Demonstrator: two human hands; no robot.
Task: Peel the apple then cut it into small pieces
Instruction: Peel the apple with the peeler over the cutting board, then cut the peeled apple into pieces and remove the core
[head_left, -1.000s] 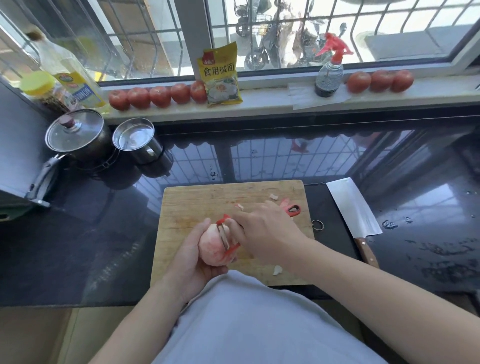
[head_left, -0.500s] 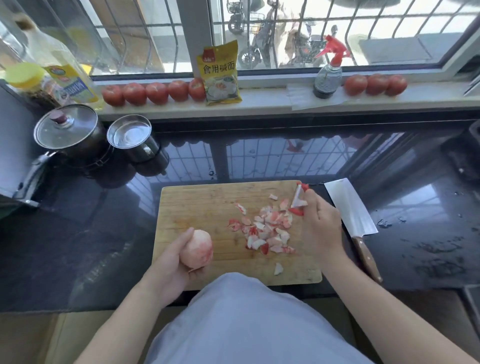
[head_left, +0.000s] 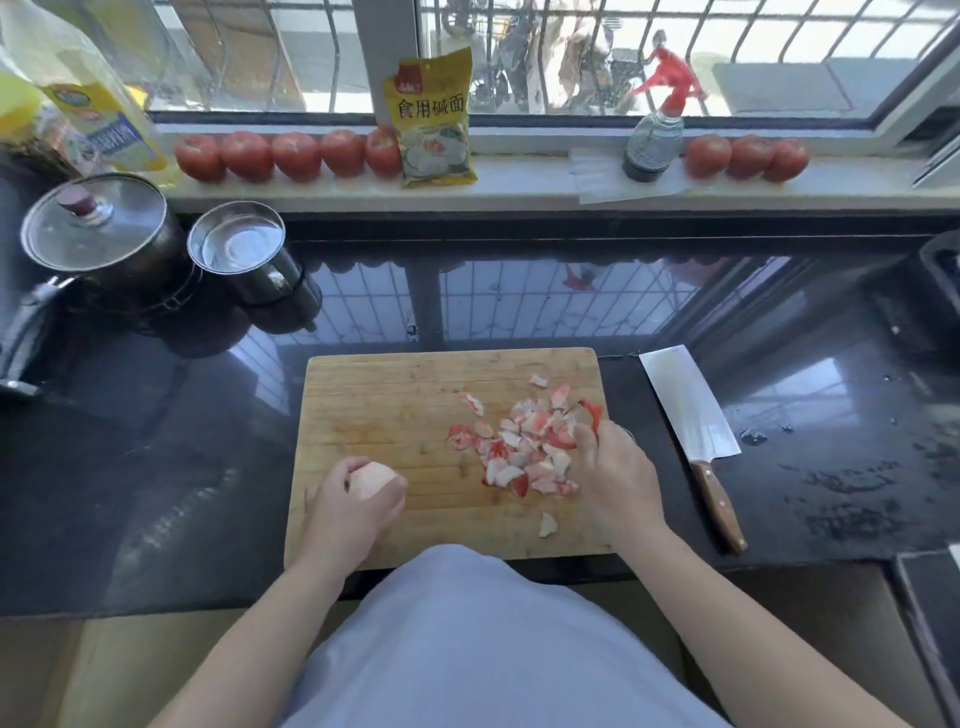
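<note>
Where glossy black counter (head_left: 519, 312) mirrors window bars, left hand (head_left: 343, 512) cupping peeled apple (head_left: 375, 479), right hand (head_left: 618, 480) pinching peeler (head_left: 594, 413).

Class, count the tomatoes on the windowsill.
8: five in a row left of the yellow packet, the fifth tomato partly behind it; three right of the spray bottle. More may be hidden.

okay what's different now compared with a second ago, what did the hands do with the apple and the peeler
The right hand lifted the red peeler off the apple and carried it to the right side of the cutting board, beside the pile of peels, which is now uncovered. The left hand kept holding the apple and lowered it towards the board's left front. The cleaver stayed put.
</note>
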